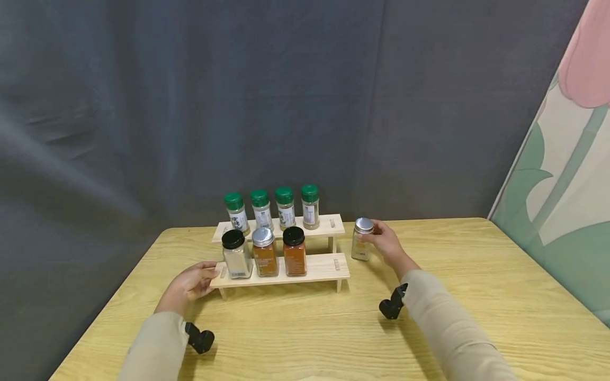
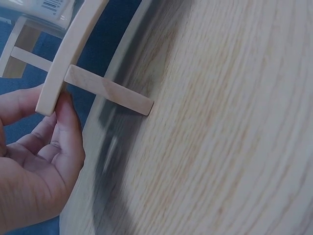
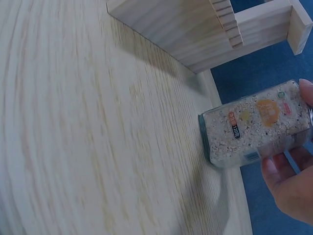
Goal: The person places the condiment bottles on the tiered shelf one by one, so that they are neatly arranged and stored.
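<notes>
A two-tier wooden spice rack (image 1: 314, 271) stands on the table. My left hand (image 1: 193, 283) pinches the left end of its lower shelf, thumb below and fingers above in the left wrist view. To the right of the rack, my right hand (image 1: 387, 244) grips a seasoning jar (image 3: 254, 125) with a silver lid and speckled pale contents. Whether its base touches the table I cannot tell. On the lower shelf are a black-lidded jar of pale powder (image 1: 238, 262), a silver-lidded orange-brown jar (image 1: 266, 259) and a black-lidded reddish jar (image 1: 295, 258).
Several green-lidded shaker bottles (image 1: 286, 211) line the upper shelf. A dark curtain (image 1: 286, 106) hangs behind the wooden table (image 1: 295, 333). A panel with painted flowers (image 1: 562, 185) stands at the right.
</notes>
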The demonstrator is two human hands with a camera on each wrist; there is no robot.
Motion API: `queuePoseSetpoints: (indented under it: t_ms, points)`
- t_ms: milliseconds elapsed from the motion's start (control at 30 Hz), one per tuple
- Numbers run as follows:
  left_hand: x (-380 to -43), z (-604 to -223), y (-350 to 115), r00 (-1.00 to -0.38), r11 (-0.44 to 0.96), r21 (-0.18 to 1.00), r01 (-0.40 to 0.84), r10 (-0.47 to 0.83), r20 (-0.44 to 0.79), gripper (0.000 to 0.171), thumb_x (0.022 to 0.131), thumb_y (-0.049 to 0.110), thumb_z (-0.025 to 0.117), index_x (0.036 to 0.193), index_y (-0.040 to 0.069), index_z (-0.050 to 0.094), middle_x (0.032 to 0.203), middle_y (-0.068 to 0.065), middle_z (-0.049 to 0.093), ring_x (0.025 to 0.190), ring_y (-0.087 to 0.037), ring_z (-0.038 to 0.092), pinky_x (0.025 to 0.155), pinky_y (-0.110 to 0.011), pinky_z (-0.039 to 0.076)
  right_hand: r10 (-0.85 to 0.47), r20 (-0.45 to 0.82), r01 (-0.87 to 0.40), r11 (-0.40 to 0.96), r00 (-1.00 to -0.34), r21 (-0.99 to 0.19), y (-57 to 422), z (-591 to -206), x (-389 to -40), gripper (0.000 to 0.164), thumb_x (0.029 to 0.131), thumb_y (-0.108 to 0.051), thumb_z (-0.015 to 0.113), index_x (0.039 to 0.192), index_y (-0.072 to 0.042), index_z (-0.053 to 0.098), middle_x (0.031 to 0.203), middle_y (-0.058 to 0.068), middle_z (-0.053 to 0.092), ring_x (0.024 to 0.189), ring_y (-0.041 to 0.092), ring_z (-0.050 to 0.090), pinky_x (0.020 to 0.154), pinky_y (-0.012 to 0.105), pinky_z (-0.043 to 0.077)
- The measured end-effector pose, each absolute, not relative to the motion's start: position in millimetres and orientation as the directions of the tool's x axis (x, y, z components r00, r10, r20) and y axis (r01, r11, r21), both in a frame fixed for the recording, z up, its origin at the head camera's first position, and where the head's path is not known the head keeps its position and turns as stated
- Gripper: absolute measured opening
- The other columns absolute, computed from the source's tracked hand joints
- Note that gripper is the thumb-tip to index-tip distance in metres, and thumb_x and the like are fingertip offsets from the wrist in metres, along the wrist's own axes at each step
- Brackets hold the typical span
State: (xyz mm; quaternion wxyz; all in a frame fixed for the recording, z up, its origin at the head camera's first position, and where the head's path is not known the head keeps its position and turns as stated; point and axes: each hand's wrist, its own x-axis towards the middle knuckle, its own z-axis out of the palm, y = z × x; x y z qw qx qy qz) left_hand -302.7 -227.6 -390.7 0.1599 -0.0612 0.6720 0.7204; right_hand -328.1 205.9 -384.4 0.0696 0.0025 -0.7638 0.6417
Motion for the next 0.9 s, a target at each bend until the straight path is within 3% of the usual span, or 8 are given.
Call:
queuePoseSetpoints:
  t_ms: [233,533,900]
  points:
    - [-304,-391,-228,-0.938,-0.051,0.95,-0.309,0.181,-0.295,0.052,0.085,-0.002,0.047,0.128,-0.008,0.017,0.08,-0.005,0.051,0.066,-0.01,0.055,0.056,-0.019,0.044,0.113,0.133,-0.114,0.162,-0.985,-0.98,205,-386,-328,0.047,0.078,-0.005,0.062,0.118,0.007,0.041,0.109,0.019,0.046,0.098,0.027,0.044,0.085,0.038,0.037]
    - [-301,-393,-227,-0.936,-0.04,0.952,-0.303,0.198,-0.29,0.052,0.086,-0.002,0.046,0.127,-0.008,0.016,0.081,-0.004,0.051,0.066,-0.009,0.054,0.056,-0.019,0.044,0.077,0.185,-0.162,0.243,-0.98,-0.956,208,-382,-316,0.05,0.076,-0.011,0.066,0.119,0.004,0.045,0.105,0.017,0.05,0.092,0.021,0.048,0.078,0.031,0.04]
    - [-305,-397,-229,-0.942,-0.051,0.951,-0.304,0.167,-0.291,0.054,0.084,-0.002,0.049,0.128,-0.007,0.018,0.084,-0.006,0.051,0.068,-0.011,0.055,0.057,-0.021,0.045,0.076,0.233,-0.217,0.179,-0.969,-0.96,203,-350,-287,0.054,0.073,-0.013,0.068,0.12,0.001,0.044,0.105,0.011,0.049,0.091,0.017,0.046,0.074,0.025,0.041]
